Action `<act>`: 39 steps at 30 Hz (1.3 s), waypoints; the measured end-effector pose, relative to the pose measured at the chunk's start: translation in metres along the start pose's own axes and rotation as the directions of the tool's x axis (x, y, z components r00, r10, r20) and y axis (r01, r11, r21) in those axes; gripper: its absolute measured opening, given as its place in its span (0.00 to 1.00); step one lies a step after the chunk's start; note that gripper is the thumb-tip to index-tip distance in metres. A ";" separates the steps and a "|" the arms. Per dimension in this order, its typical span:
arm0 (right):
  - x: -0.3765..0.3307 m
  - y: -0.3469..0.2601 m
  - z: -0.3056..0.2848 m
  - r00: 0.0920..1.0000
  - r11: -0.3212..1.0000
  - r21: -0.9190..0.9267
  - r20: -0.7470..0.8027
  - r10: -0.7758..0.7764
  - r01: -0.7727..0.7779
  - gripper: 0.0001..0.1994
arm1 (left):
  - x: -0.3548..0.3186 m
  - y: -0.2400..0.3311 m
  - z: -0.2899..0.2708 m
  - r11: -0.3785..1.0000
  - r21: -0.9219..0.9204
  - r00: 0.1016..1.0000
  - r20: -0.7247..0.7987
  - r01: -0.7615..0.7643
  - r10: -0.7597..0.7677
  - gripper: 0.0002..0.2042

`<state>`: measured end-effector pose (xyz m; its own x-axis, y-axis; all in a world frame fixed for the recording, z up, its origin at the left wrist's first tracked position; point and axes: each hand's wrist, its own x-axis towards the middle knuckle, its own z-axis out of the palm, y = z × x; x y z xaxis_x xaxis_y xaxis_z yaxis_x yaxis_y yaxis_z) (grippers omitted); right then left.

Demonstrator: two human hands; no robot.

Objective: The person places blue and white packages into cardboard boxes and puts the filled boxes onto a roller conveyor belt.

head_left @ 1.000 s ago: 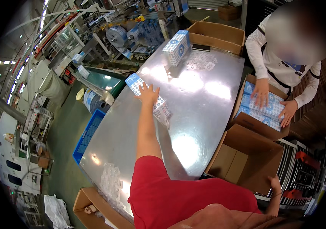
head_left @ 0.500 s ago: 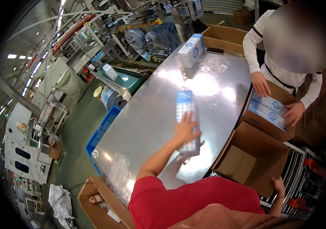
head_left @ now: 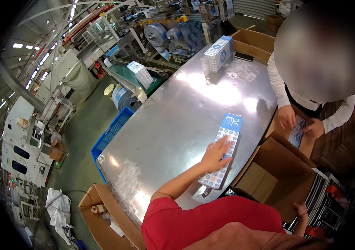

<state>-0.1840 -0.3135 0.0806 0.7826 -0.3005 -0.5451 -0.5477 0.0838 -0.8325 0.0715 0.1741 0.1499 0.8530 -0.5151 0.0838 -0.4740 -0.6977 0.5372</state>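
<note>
A long white-and-blue patterned package [head_left: 228, 132] lies slantwise on the metal table [head_left: 161, 129]. My left hand [head_left: 217, 155] rests on top of it, fingers spread over its surface. To the right of the table stands a cardboard box [head_left: 283, 156] with its flaps up and its inside showing bare brown bottom. My right hand [head_left: 300, 209] grips the near right edge of this box, the fingertips partly hidden behind the wall.
Across the table a co-worker's hands [head_left: 312, 128] reach into another carton holding blue-and-white packs. A similar package [head_left: 218, 54] stands at the table's far end, another [head_left: 140, 74] on a green conveyor. Clear plastic scraps [head_left: 127, 182] lie at the left edge, beside a blue crate [head_left: 113, 133].
My left hand and the package have moved right toward the cardboard box, and the package's patterned face now shows. Another pack has come forward on the conveyor. The co-worker leans further in.
</note>
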 end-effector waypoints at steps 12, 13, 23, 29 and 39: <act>-0.021 -0.017 -0.015 0.944 0.876 -0.478 -0.250 -0.214 0.072 0.31 | 0.182 -0.223 -0.133 0.761 0.314 0.744 -0.591 0.568 -0.311 0.29; -0.019 -0.016 -0.025 0.811 0.645 -0.756 -0.303 -0.500 0.115 0.30 | 0.187 -0.236 -0.140 0.741 0.258 0.682 -0.643 0.620 -0.347 0.29; 0.090 -0.223 0.314 0.161 -0.407 -0.387 0.858 -0.487 0.828 0.24 | 0.090 -0.188 -0.077 0.864 0.353 0.930 -0.211 0.359 -0.300 0.12; 0.122 -0.184 0.419 -0.090 -0.589 -0.024 0.982 -0.163 0.808 0.31 | -0.060 -0.105 -0.068 0.959 0.283 0.999 0.024 0.030 -0.038 0.08; 0.023 -0.183 0.318 -0.008 -0.239 -0.204 0.746 -0.666 0.949 0.29 | -0.004 -0.071 -0.046 0.831 0.339 0.894 -0.092 0.442 -0.439 0.47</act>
<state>0.0285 -0.0334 0.1887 0.5792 0.6553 0.4849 0.8138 -0.4988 -0.2981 0.1115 0.2485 0.1502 0.9906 -0.1087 -0.0835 -0.0903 -0.9758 0.1991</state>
